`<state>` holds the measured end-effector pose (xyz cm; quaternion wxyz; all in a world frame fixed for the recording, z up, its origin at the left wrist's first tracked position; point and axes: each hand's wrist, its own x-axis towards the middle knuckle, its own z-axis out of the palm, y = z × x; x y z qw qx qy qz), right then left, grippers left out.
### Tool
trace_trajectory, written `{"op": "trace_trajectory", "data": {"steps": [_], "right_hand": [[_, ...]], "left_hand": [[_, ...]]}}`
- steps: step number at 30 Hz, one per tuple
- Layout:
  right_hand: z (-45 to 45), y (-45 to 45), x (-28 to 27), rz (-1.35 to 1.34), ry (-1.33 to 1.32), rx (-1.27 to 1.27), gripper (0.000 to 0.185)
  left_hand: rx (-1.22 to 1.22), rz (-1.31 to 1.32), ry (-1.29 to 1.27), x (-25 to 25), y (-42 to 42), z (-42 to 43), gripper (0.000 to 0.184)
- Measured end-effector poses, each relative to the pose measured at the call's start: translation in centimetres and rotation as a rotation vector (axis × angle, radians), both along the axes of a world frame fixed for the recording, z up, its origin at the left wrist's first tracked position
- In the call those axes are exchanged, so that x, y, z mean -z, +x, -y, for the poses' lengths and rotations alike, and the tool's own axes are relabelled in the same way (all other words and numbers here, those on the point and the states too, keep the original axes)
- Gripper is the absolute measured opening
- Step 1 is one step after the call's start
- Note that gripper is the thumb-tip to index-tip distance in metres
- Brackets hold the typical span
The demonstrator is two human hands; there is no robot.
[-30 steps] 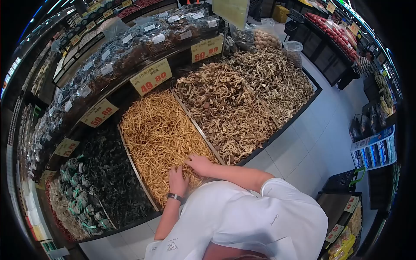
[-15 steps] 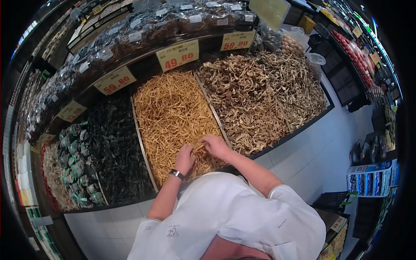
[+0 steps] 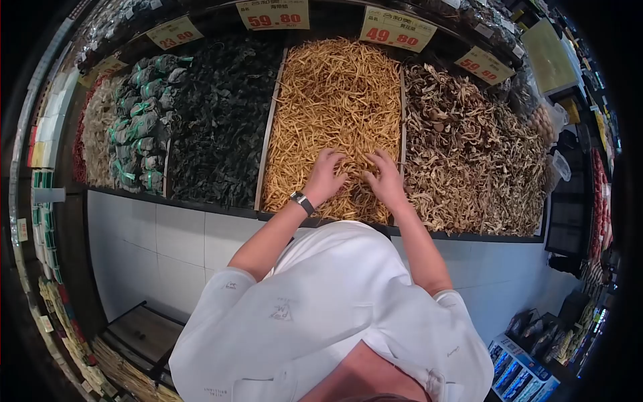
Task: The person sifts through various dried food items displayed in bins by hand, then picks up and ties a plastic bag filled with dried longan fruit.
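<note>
Golden dried daylily buds (image 3: 341, 100) fill the middle compartment of the display bin. Over their near half is my left hand (image 3: 324, 179), fingers spread and slightly curled, with a watch on the wrist. My right hand (image 3: 384, 179) faces it a short way to the right, fingers likewise apart and bent. Both hands touch or hover just above the buds; which of these I cannot tell. Nothing shows in either hand. Between them the buds look a little darker and loosened.
Dark dried seaweed (image 3: 218, 127) lies left of the buds, with bundles tied in green (image 3: 140, 120) beyond it. Brown dried mushroom-like strips (image 3: 469, 154) fill the right compartments. Price signs (image 3: 398, 30) line the back. A dark front edge (image 3: 469, 236) borders the bin.
The view has turned, so the bin now lies nearly level. My hands have moved apart and their fingers have opened; earlier they were close together, pinching at the buds.
</note>
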<state>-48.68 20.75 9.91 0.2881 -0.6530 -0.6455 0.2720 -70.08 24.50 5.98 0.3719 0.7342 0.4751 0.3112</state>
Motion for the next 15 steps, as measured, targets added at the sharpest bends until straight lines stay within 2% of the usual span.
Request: {"op": "trace_trajectory", "data": {"steps": [4,9,12,15], "right_hand": [[0.5,0.0,1.2,0.085,-0.059,-0.032,0.049],[0.9,-1.2,1.1,0.139,-0.135,-0.078,0.048],[0.9,-2.3,1.5,0.19,-0.116,-0.151,0.049],[0.9,-3.2,1.6,0.176,-0.122,-0.212,0.05]], "left_hand": [[-0.043,-0.047,-0.112,0.3,-2.4,1.8,0.054],[-0.106,-0.179,-0.088,0.7,-3.4,2.2,0.057],[0.072,-0.243,-0.113,-0.3,-3.0,2.2,0.056],[0.154,-0.179,-0.093,0.4,-2.9,2.5,0.054]]}}
